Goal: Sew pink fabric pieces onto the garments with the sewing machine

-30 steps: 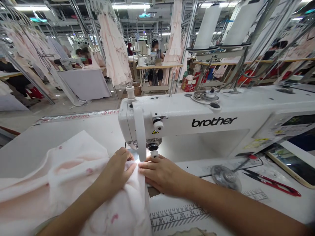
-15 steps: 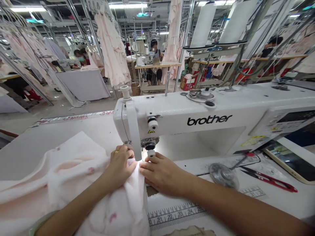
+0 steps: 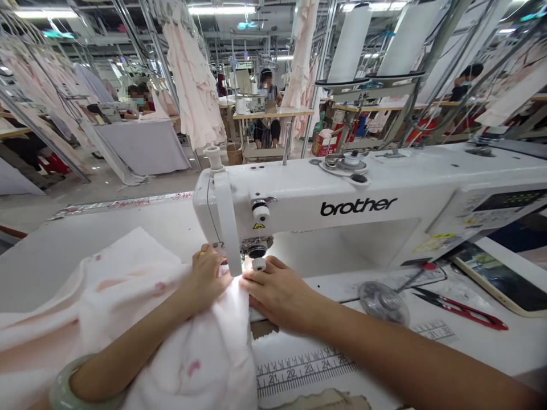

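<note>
Pale pink fabric (image 3: 171, 324) with small darker pink marks drapes over the sewing table and runs up under the needle area of a white sewing machine (image 3: 299, 193). Left of the lit needle area, my left hand (image 3: 208, 279) has its fingers curled and its thumb pressed on the cloth. On the other side, my right hand (image 3: 277, 293) grips the fabric's right edge, fingers together, just below a white knob. The presser foot and needle are mostly hidden behind the white guard and my fingers. A pale green bangle (image 3: 68, 387) circles my left forearm.
Right of my right arm lie a clear round disc (image 3: 384, 303), red-handled thread snips (image 3: 464, 310) and a phone (image 3: 499, 276). A printed ruler (image 3: 307, 370) marks the table front, near a brown scrap (image 3: 320, 400). Thread cones (image 3: 348, 45) stand behind the machine; people work beyond.
The view has shifted slightly, and both hands have moved a little forward with the fabric at the needle area. The machine's panel now shows green digits. More of the bangle shows.
</note>
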Tool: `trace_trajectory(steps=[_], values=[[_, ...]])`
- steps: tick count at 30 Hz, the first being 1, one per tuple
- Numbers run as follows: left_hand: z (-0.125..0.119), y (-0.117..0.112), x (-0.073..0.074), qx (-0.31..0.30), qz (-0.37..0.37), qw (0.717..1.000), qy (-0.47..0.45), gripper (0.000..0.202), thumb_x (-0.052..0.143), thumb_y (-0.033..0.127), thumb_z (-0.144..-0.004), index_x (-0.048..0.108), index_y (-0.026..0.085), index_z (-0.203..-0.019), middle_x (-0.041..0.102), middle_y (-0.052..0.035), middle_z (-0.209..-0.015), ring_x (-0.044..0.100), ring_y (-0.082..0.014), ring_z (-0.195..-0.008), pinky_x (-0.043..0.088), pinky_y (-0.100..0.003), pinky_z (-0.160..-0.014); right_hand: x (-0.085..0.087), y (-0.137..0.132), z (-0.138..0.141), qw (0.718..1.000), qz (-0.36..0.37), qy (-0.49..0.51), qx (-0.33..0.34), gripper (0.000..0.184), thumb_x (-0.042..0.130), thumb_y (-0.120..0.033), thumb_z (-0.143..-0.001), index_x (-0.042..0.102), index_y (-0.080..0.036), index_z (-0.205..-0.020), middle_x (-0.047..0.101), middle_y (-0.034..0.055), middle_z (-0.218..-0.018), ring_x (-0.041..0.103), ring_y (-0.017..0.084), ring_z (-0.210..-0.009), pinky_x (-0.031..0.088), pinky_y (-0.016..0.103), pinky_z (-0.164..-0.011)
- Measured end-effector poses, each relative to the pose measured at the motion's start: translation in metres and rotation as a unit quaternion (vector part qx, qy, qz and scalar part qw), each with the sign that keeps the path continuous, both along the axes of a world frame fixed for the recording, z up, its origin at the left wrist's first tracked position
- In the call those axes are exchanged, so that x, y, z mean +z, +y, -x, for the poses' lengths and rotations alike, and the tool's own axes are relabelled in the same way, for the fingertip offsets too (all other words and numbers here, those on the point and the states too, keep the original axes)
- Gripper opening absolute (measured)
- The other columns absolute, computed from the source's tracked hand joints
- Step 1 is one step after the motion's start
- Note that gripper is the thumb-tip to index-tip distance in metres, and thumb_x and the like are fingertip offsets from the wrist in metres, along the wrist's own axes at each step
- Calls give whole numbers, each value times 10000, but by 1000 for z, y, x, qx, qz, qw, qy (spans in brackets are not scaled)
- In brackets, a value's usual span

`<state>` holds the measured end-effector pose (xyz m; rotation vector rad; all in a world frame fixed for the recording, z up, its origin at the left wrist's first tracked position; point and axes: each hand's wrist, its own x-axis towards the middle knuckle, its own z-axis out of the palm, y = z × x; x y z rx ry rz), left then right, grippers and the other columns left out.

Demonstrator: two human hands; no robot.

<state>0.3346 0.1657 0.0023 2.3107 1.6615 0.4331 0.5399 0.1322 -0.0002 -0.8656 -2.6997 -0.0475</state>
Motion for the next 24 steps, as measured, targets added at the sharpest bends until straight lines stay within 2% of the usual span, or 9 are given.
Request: trace_trajectory(steps=[9,13,17,20,22,24], values=[[2,3,-2,-6,-22,1000,5,315,490,144,-693,199,221,-600,364,25,-634,454,-188,-760,405,-342,-764,4,-1,-2,1000,28,9,-9,129,482,-247,-1006,571,-165,-1051,616,56,-1076,446,236,-1030,316,372,-956],[0,2,1,-5,-38,999,8,345,493,139,-692,177,227,-585,364,18,-627,456,-192,-754,416,-334,-728,7,0,-3,999,46,10,-12,115,494,-265,-1004,563,-173,-1013,607,54,-1073,439,230,-1030,329,368,-966],[4,7,-1,-15,-40,999,14,290,506,148,-704,257,226,-577,431,8,-656,482,-190,-752,436,-321,-709,6,1,-5,999,46,18,-12,133,521,-299,-1002,570,-183,-1046,600,54,-1093,441,225,-1051,332,362,-993],[14,12,2,-33,-28,999,22,190,502,185,-765,391,215,-614,530,-13,-726,529,-193,-767,457,-312,-693,7,4,-9,1000,3,18,-1,211,556,-344,-990,580,-162,-1095,607,79,-1112,461,224,-1039,324,381,-1013],[24,9,9,-49,-21,998,26,108,502,248,-821,519,207,-722,597,-32,-814,569,-207,-817,477,-324,-717,9,5,-12,1000,-25,-1,19,235,573,-376,-980,611,-146,-1014,634,76,-1003,502,215,-946,350,384,-969],[37,-7,15,-56,-25,997,38,163,505,330,-868,598,217,-939,640,-53,-977,599,-229,-933,494,-352,-793,12,5,-15,997,-47,-26,53,290,579,-422,-971,620,-153,-870,632,44,-851,523,195,-801,396,355,-841]])
